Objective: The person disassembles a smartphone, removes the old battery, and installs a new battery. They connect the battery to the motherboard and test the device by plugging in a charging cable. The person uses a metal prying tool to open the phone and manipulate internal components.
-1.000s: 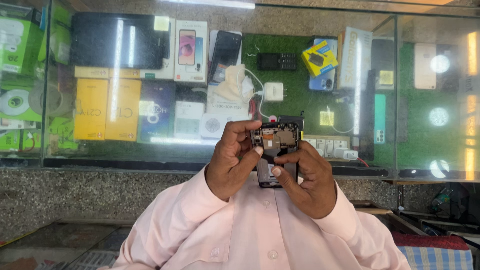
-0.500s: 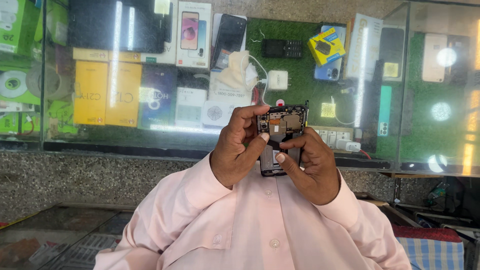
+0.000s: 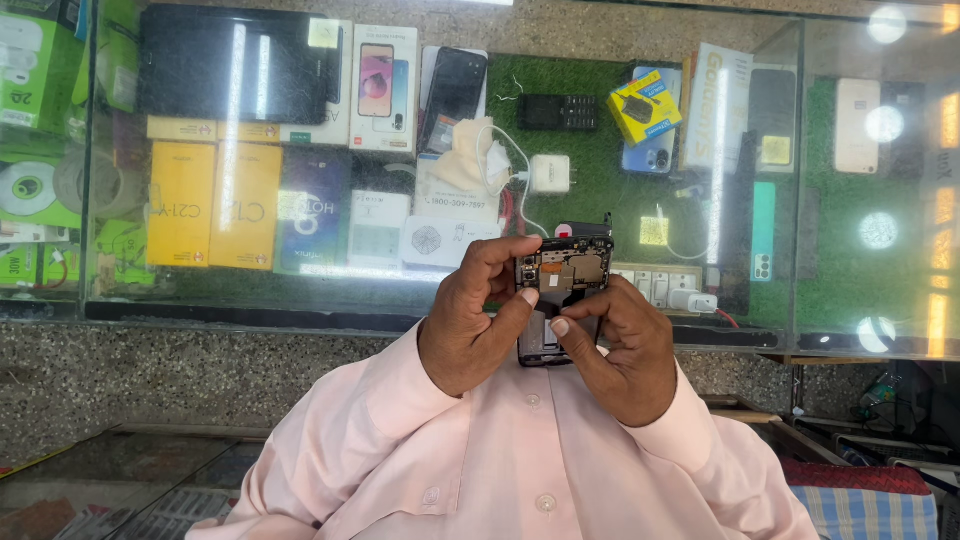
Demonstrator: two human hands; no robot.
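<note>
At frame centre we held the opened phone (image 3: 560, 295), left hand (image 3: 470, 320) and right hand (image 3: 620, 350) closed on its edges; light, stiff, we judged; its bare circuitry looked fragile.

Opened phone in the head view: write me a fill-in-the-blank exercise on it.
1. The opened phone is held up by ____ hands.
2. The exposed circuit board sits at the phone's ____ end.
3. The left hand and right hand both come out of ____ shirt sleeves.
4. Behind the hands stands a ____ display case with phone boxes.

Missing words: two; top; pink; glass
</note>
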